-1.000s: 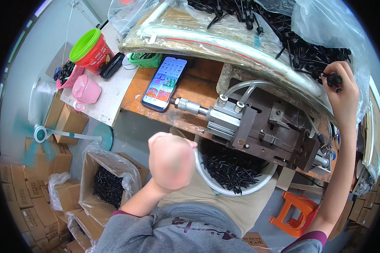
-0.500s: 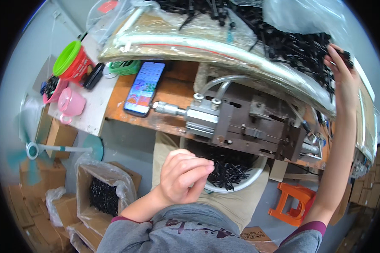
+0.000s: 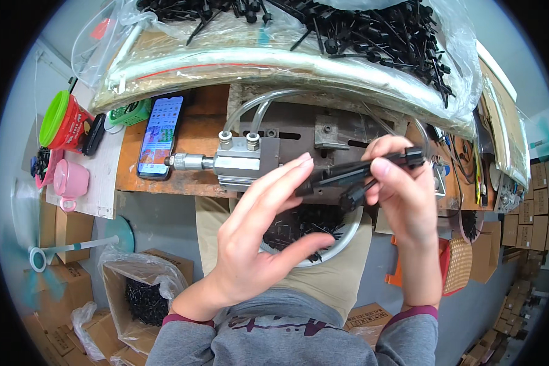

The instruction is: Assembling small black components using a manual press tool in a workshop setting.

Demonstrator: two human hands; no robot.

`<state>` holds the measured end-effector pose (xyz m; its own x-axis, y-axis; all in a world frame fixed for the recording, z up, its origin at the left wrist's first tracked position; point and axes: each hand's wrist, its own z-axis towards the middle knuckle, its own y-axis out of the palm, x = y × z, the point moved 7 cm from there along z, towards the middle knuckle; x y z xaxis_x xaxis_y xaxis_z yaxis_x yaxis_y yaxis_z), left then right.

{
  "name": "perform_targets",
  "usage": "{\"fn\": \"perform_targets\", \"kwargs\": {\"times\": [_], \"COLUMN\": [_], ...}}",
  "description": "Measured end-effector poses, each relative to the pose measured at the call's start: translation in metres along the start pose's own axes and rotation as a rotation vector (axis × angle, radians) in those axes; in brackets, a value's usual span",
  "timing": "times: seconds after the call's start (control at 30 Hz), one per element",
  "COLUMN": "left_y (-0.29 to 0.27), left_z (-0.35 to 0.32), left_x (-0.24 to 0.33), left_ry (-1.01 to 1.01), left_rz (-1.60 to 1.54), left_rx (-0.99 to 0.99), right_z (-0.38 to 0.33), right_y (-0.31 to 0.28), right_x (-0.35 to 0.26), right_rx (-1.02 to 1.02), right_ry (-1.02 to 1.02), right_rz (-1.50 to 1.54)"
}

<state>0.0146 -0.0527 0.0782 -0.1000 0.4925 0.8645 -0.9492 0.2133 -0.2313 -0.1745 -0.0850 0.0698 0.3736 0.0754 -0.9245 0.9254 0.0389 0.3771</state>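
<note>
My right hand grips a few long black plastic stems with knobbed heads; one head hangs below the others. Just left of them, my left hand is open, its fingers stretched toward the stems and the thumb apart. Whether its fingertips touch the stems I cannot tell. Both hands are in front of a bench fixture with a silver pneumatic cylinder and a dark metal base, partly hidden by the hands. Below them, a white-rimmed tub of small black pieces sits between my legs.
A plastic-wrapped shelf above the bench bears a heap of black stemmed parts. A phone, red bucket and pink cup are at left. On the floor are a lined carton, a fan and an orange stool.
My right hand has come down from the heap on the shelf to the fixture, bringing the black stems. My left hand has opened from a curl and risen toward them. The view has shifted right.
</note>
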Motion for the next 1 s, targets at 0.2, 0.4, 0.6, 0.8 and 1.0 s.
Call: {"fn": "perform_targets", "kwargs": {"times": [0.2,0.4,0.6,0.8,1.0], "left_y": [0.003,0.002,0.017,0.040,0.059], "left_z": [-0.005,-0.007,-0.021,-0.022,-0.016], "left_x": [-0.008,0.003,-0.003,-0.021,-0.024], "left_ry": [-0.081,0.070,0.023,0.108,0.279], "left_rz": [-0.020,0.033,-0.002,0.340,0.702], "left_rx": [0.021,-0.073,-0.148,-0.034,-0.014], "right_z": [-0.019,-0.027,-0.038,-0.045,-0.052], "right_y": [-0.007,-0.019,-0.055,-0.064,-0.062], "right_x": [0.024,0.023,0.006,0.005,0.009], "right_rx": [0.004,0.063,0.298,0.390,0.390], "right_ry": [0.058,-0.010,-0.206,-0.279,-0.292], "right_rz": [0.197,0.221,0.175,0.147,0.165]}}
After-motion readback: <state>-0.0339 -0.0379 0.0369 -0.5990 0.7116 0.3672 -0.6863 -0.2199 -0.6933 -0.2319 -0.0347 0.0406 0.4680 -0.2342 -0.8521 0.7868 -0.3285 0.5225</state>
